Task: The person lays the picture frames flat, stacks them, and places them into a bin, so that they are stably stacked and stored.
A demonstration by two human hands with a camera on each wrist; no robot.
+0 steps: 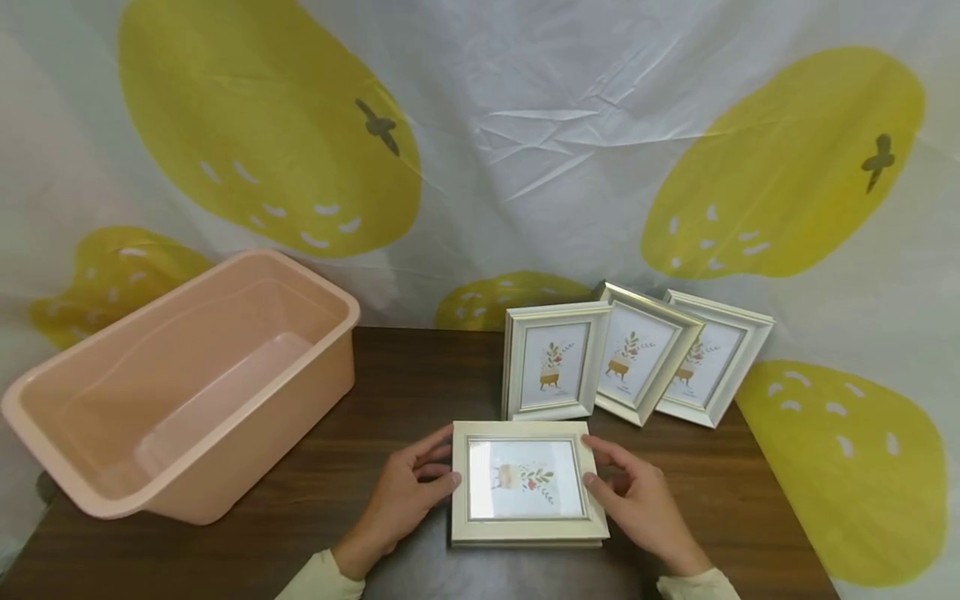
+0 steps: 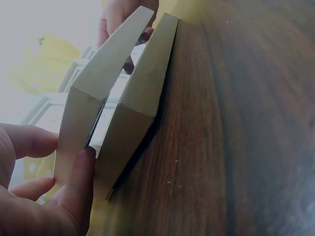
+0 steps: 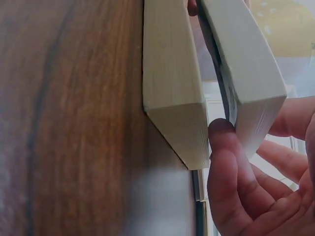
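Both hands flank a stack of two cream picture frames lying flat at six o'clock on the dark worktop [image 1: 360, 392]. Left hand [image 1: 401, 496] and right hand [image 1: 645, 504] pinch the top frame [image 1: 525, 482], fingers curled on its side edges, lifted slightly off the lower frame [image 2: 135, 105]. Three upright frames [image 1: 630, 358] stand at twelve o'clock; a pink tub [image 1: 187, 383] sits at ten.

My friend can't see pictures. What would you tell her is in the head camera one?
Two hands, left and right, hold the sides of a white picture frame on a dark wooden table. Three more frames stand behind; a pink tub sits left.
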